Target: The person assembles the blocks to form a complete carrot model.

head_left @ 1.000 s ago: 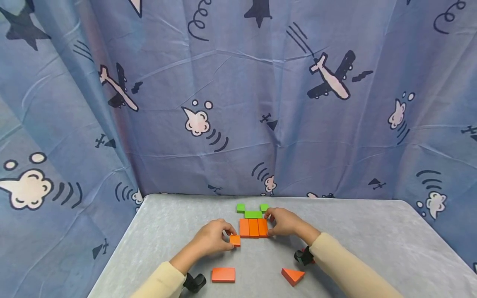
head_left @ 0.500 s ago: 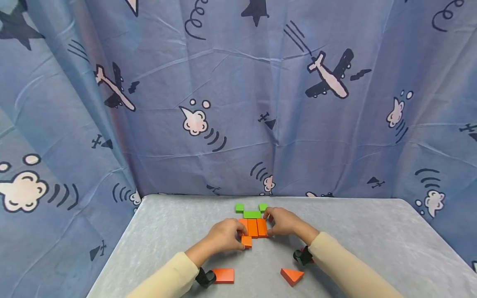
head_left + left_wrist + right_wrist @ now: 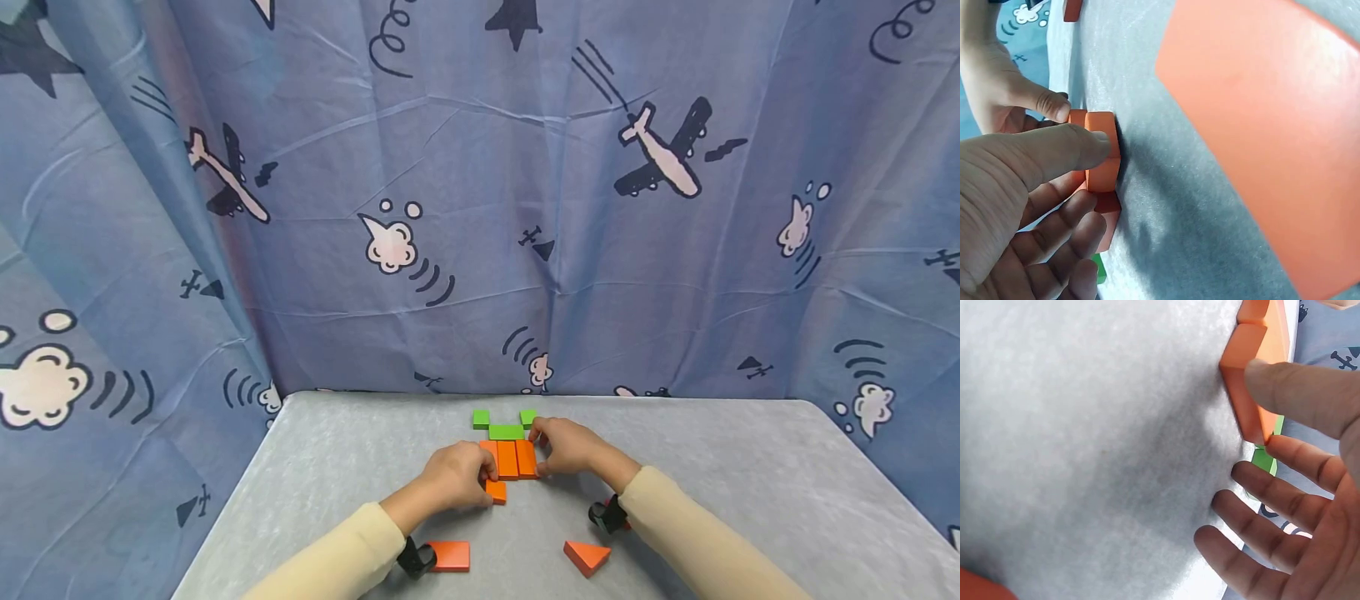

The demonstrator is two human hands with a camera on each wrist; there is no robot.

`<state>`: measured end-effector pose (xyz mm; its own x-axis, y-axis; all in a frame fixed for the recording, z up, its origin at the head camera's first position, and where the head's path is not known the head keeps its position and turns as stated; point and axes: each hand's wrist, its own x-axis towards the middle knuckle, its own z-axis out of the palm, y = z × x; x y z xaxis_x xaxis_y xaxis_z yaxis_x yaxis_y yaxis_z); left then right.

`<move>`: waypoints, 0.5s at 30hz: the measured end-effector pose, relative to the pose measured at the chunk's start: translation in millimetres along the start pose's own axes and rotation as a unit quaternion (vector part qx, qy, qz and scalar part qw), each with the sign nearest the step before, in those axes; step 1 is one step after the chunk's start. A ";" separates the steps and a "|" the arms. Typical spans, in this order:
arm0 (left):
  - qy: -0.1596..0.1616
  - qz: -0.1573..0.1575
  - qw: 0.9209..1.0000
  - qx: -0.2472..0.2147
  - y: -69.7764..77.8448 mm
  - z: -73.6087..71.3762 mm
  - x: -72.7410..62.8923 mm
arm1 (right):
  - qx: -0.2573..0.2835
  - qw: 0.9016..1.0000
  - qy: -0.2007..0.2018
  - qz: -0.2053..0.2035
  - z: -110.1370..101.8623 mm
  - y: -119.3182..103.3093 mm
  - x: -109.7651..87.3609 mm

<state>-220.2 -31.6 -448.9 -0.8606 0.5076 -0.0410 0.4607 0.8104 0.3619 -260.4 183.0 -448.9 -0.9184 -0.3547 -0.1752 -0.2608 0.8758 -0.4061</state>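
Three orange rectangular blocks (image 3: 507, 460) lie side by side in a row on the grey table. My left hand (image 3: 459, 477) pinches a small orange block (image 3: 497, 493) at the row's near edge, thumb on its near face in the left wrist view. My right hand (image 3: 572, 447) spans the right-hand orange block (image 3: 527, 460), thumb at its near end and index finger at its far end. In the right wrist view the other fingers (image 3: 1235, 550) are spread over the table. Beyond the row lies a green rectangular block (image 3: 507, 432), with two small green blocks (image 3: 481, 418) behind its ends.
A red-orange rectangular block (image 3: 452, 557) lies near my left wrist, partly covered by the wrist camera. Nearer my right forearm is a red-orange triangular block (image 3: 587, 557). Another red piece is mostly hidden under the right wrist. A blue patterned curtain (image 3: 450, 167) hangs behind the table.
The left hand has carried the small orange block rightward, from beside the row's left corner to its near edge, then slightly toward me. The right hand stays at the row's right side.
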 end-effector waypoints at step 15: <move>0.017 -0.018 1.000 -0.002 0.7 4.3 1.8 | -0.004 1.000 -0.004 0.000 -0.1 0.8 2.1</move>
<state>-220.6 -28.9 -452.7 -0.8830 0.4688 -0.0227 0.4293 0.8263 0.3646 -262.6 182.9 -449.5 -0.9159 -0.3573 -0.1829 -0.2628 0.8782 -0.3996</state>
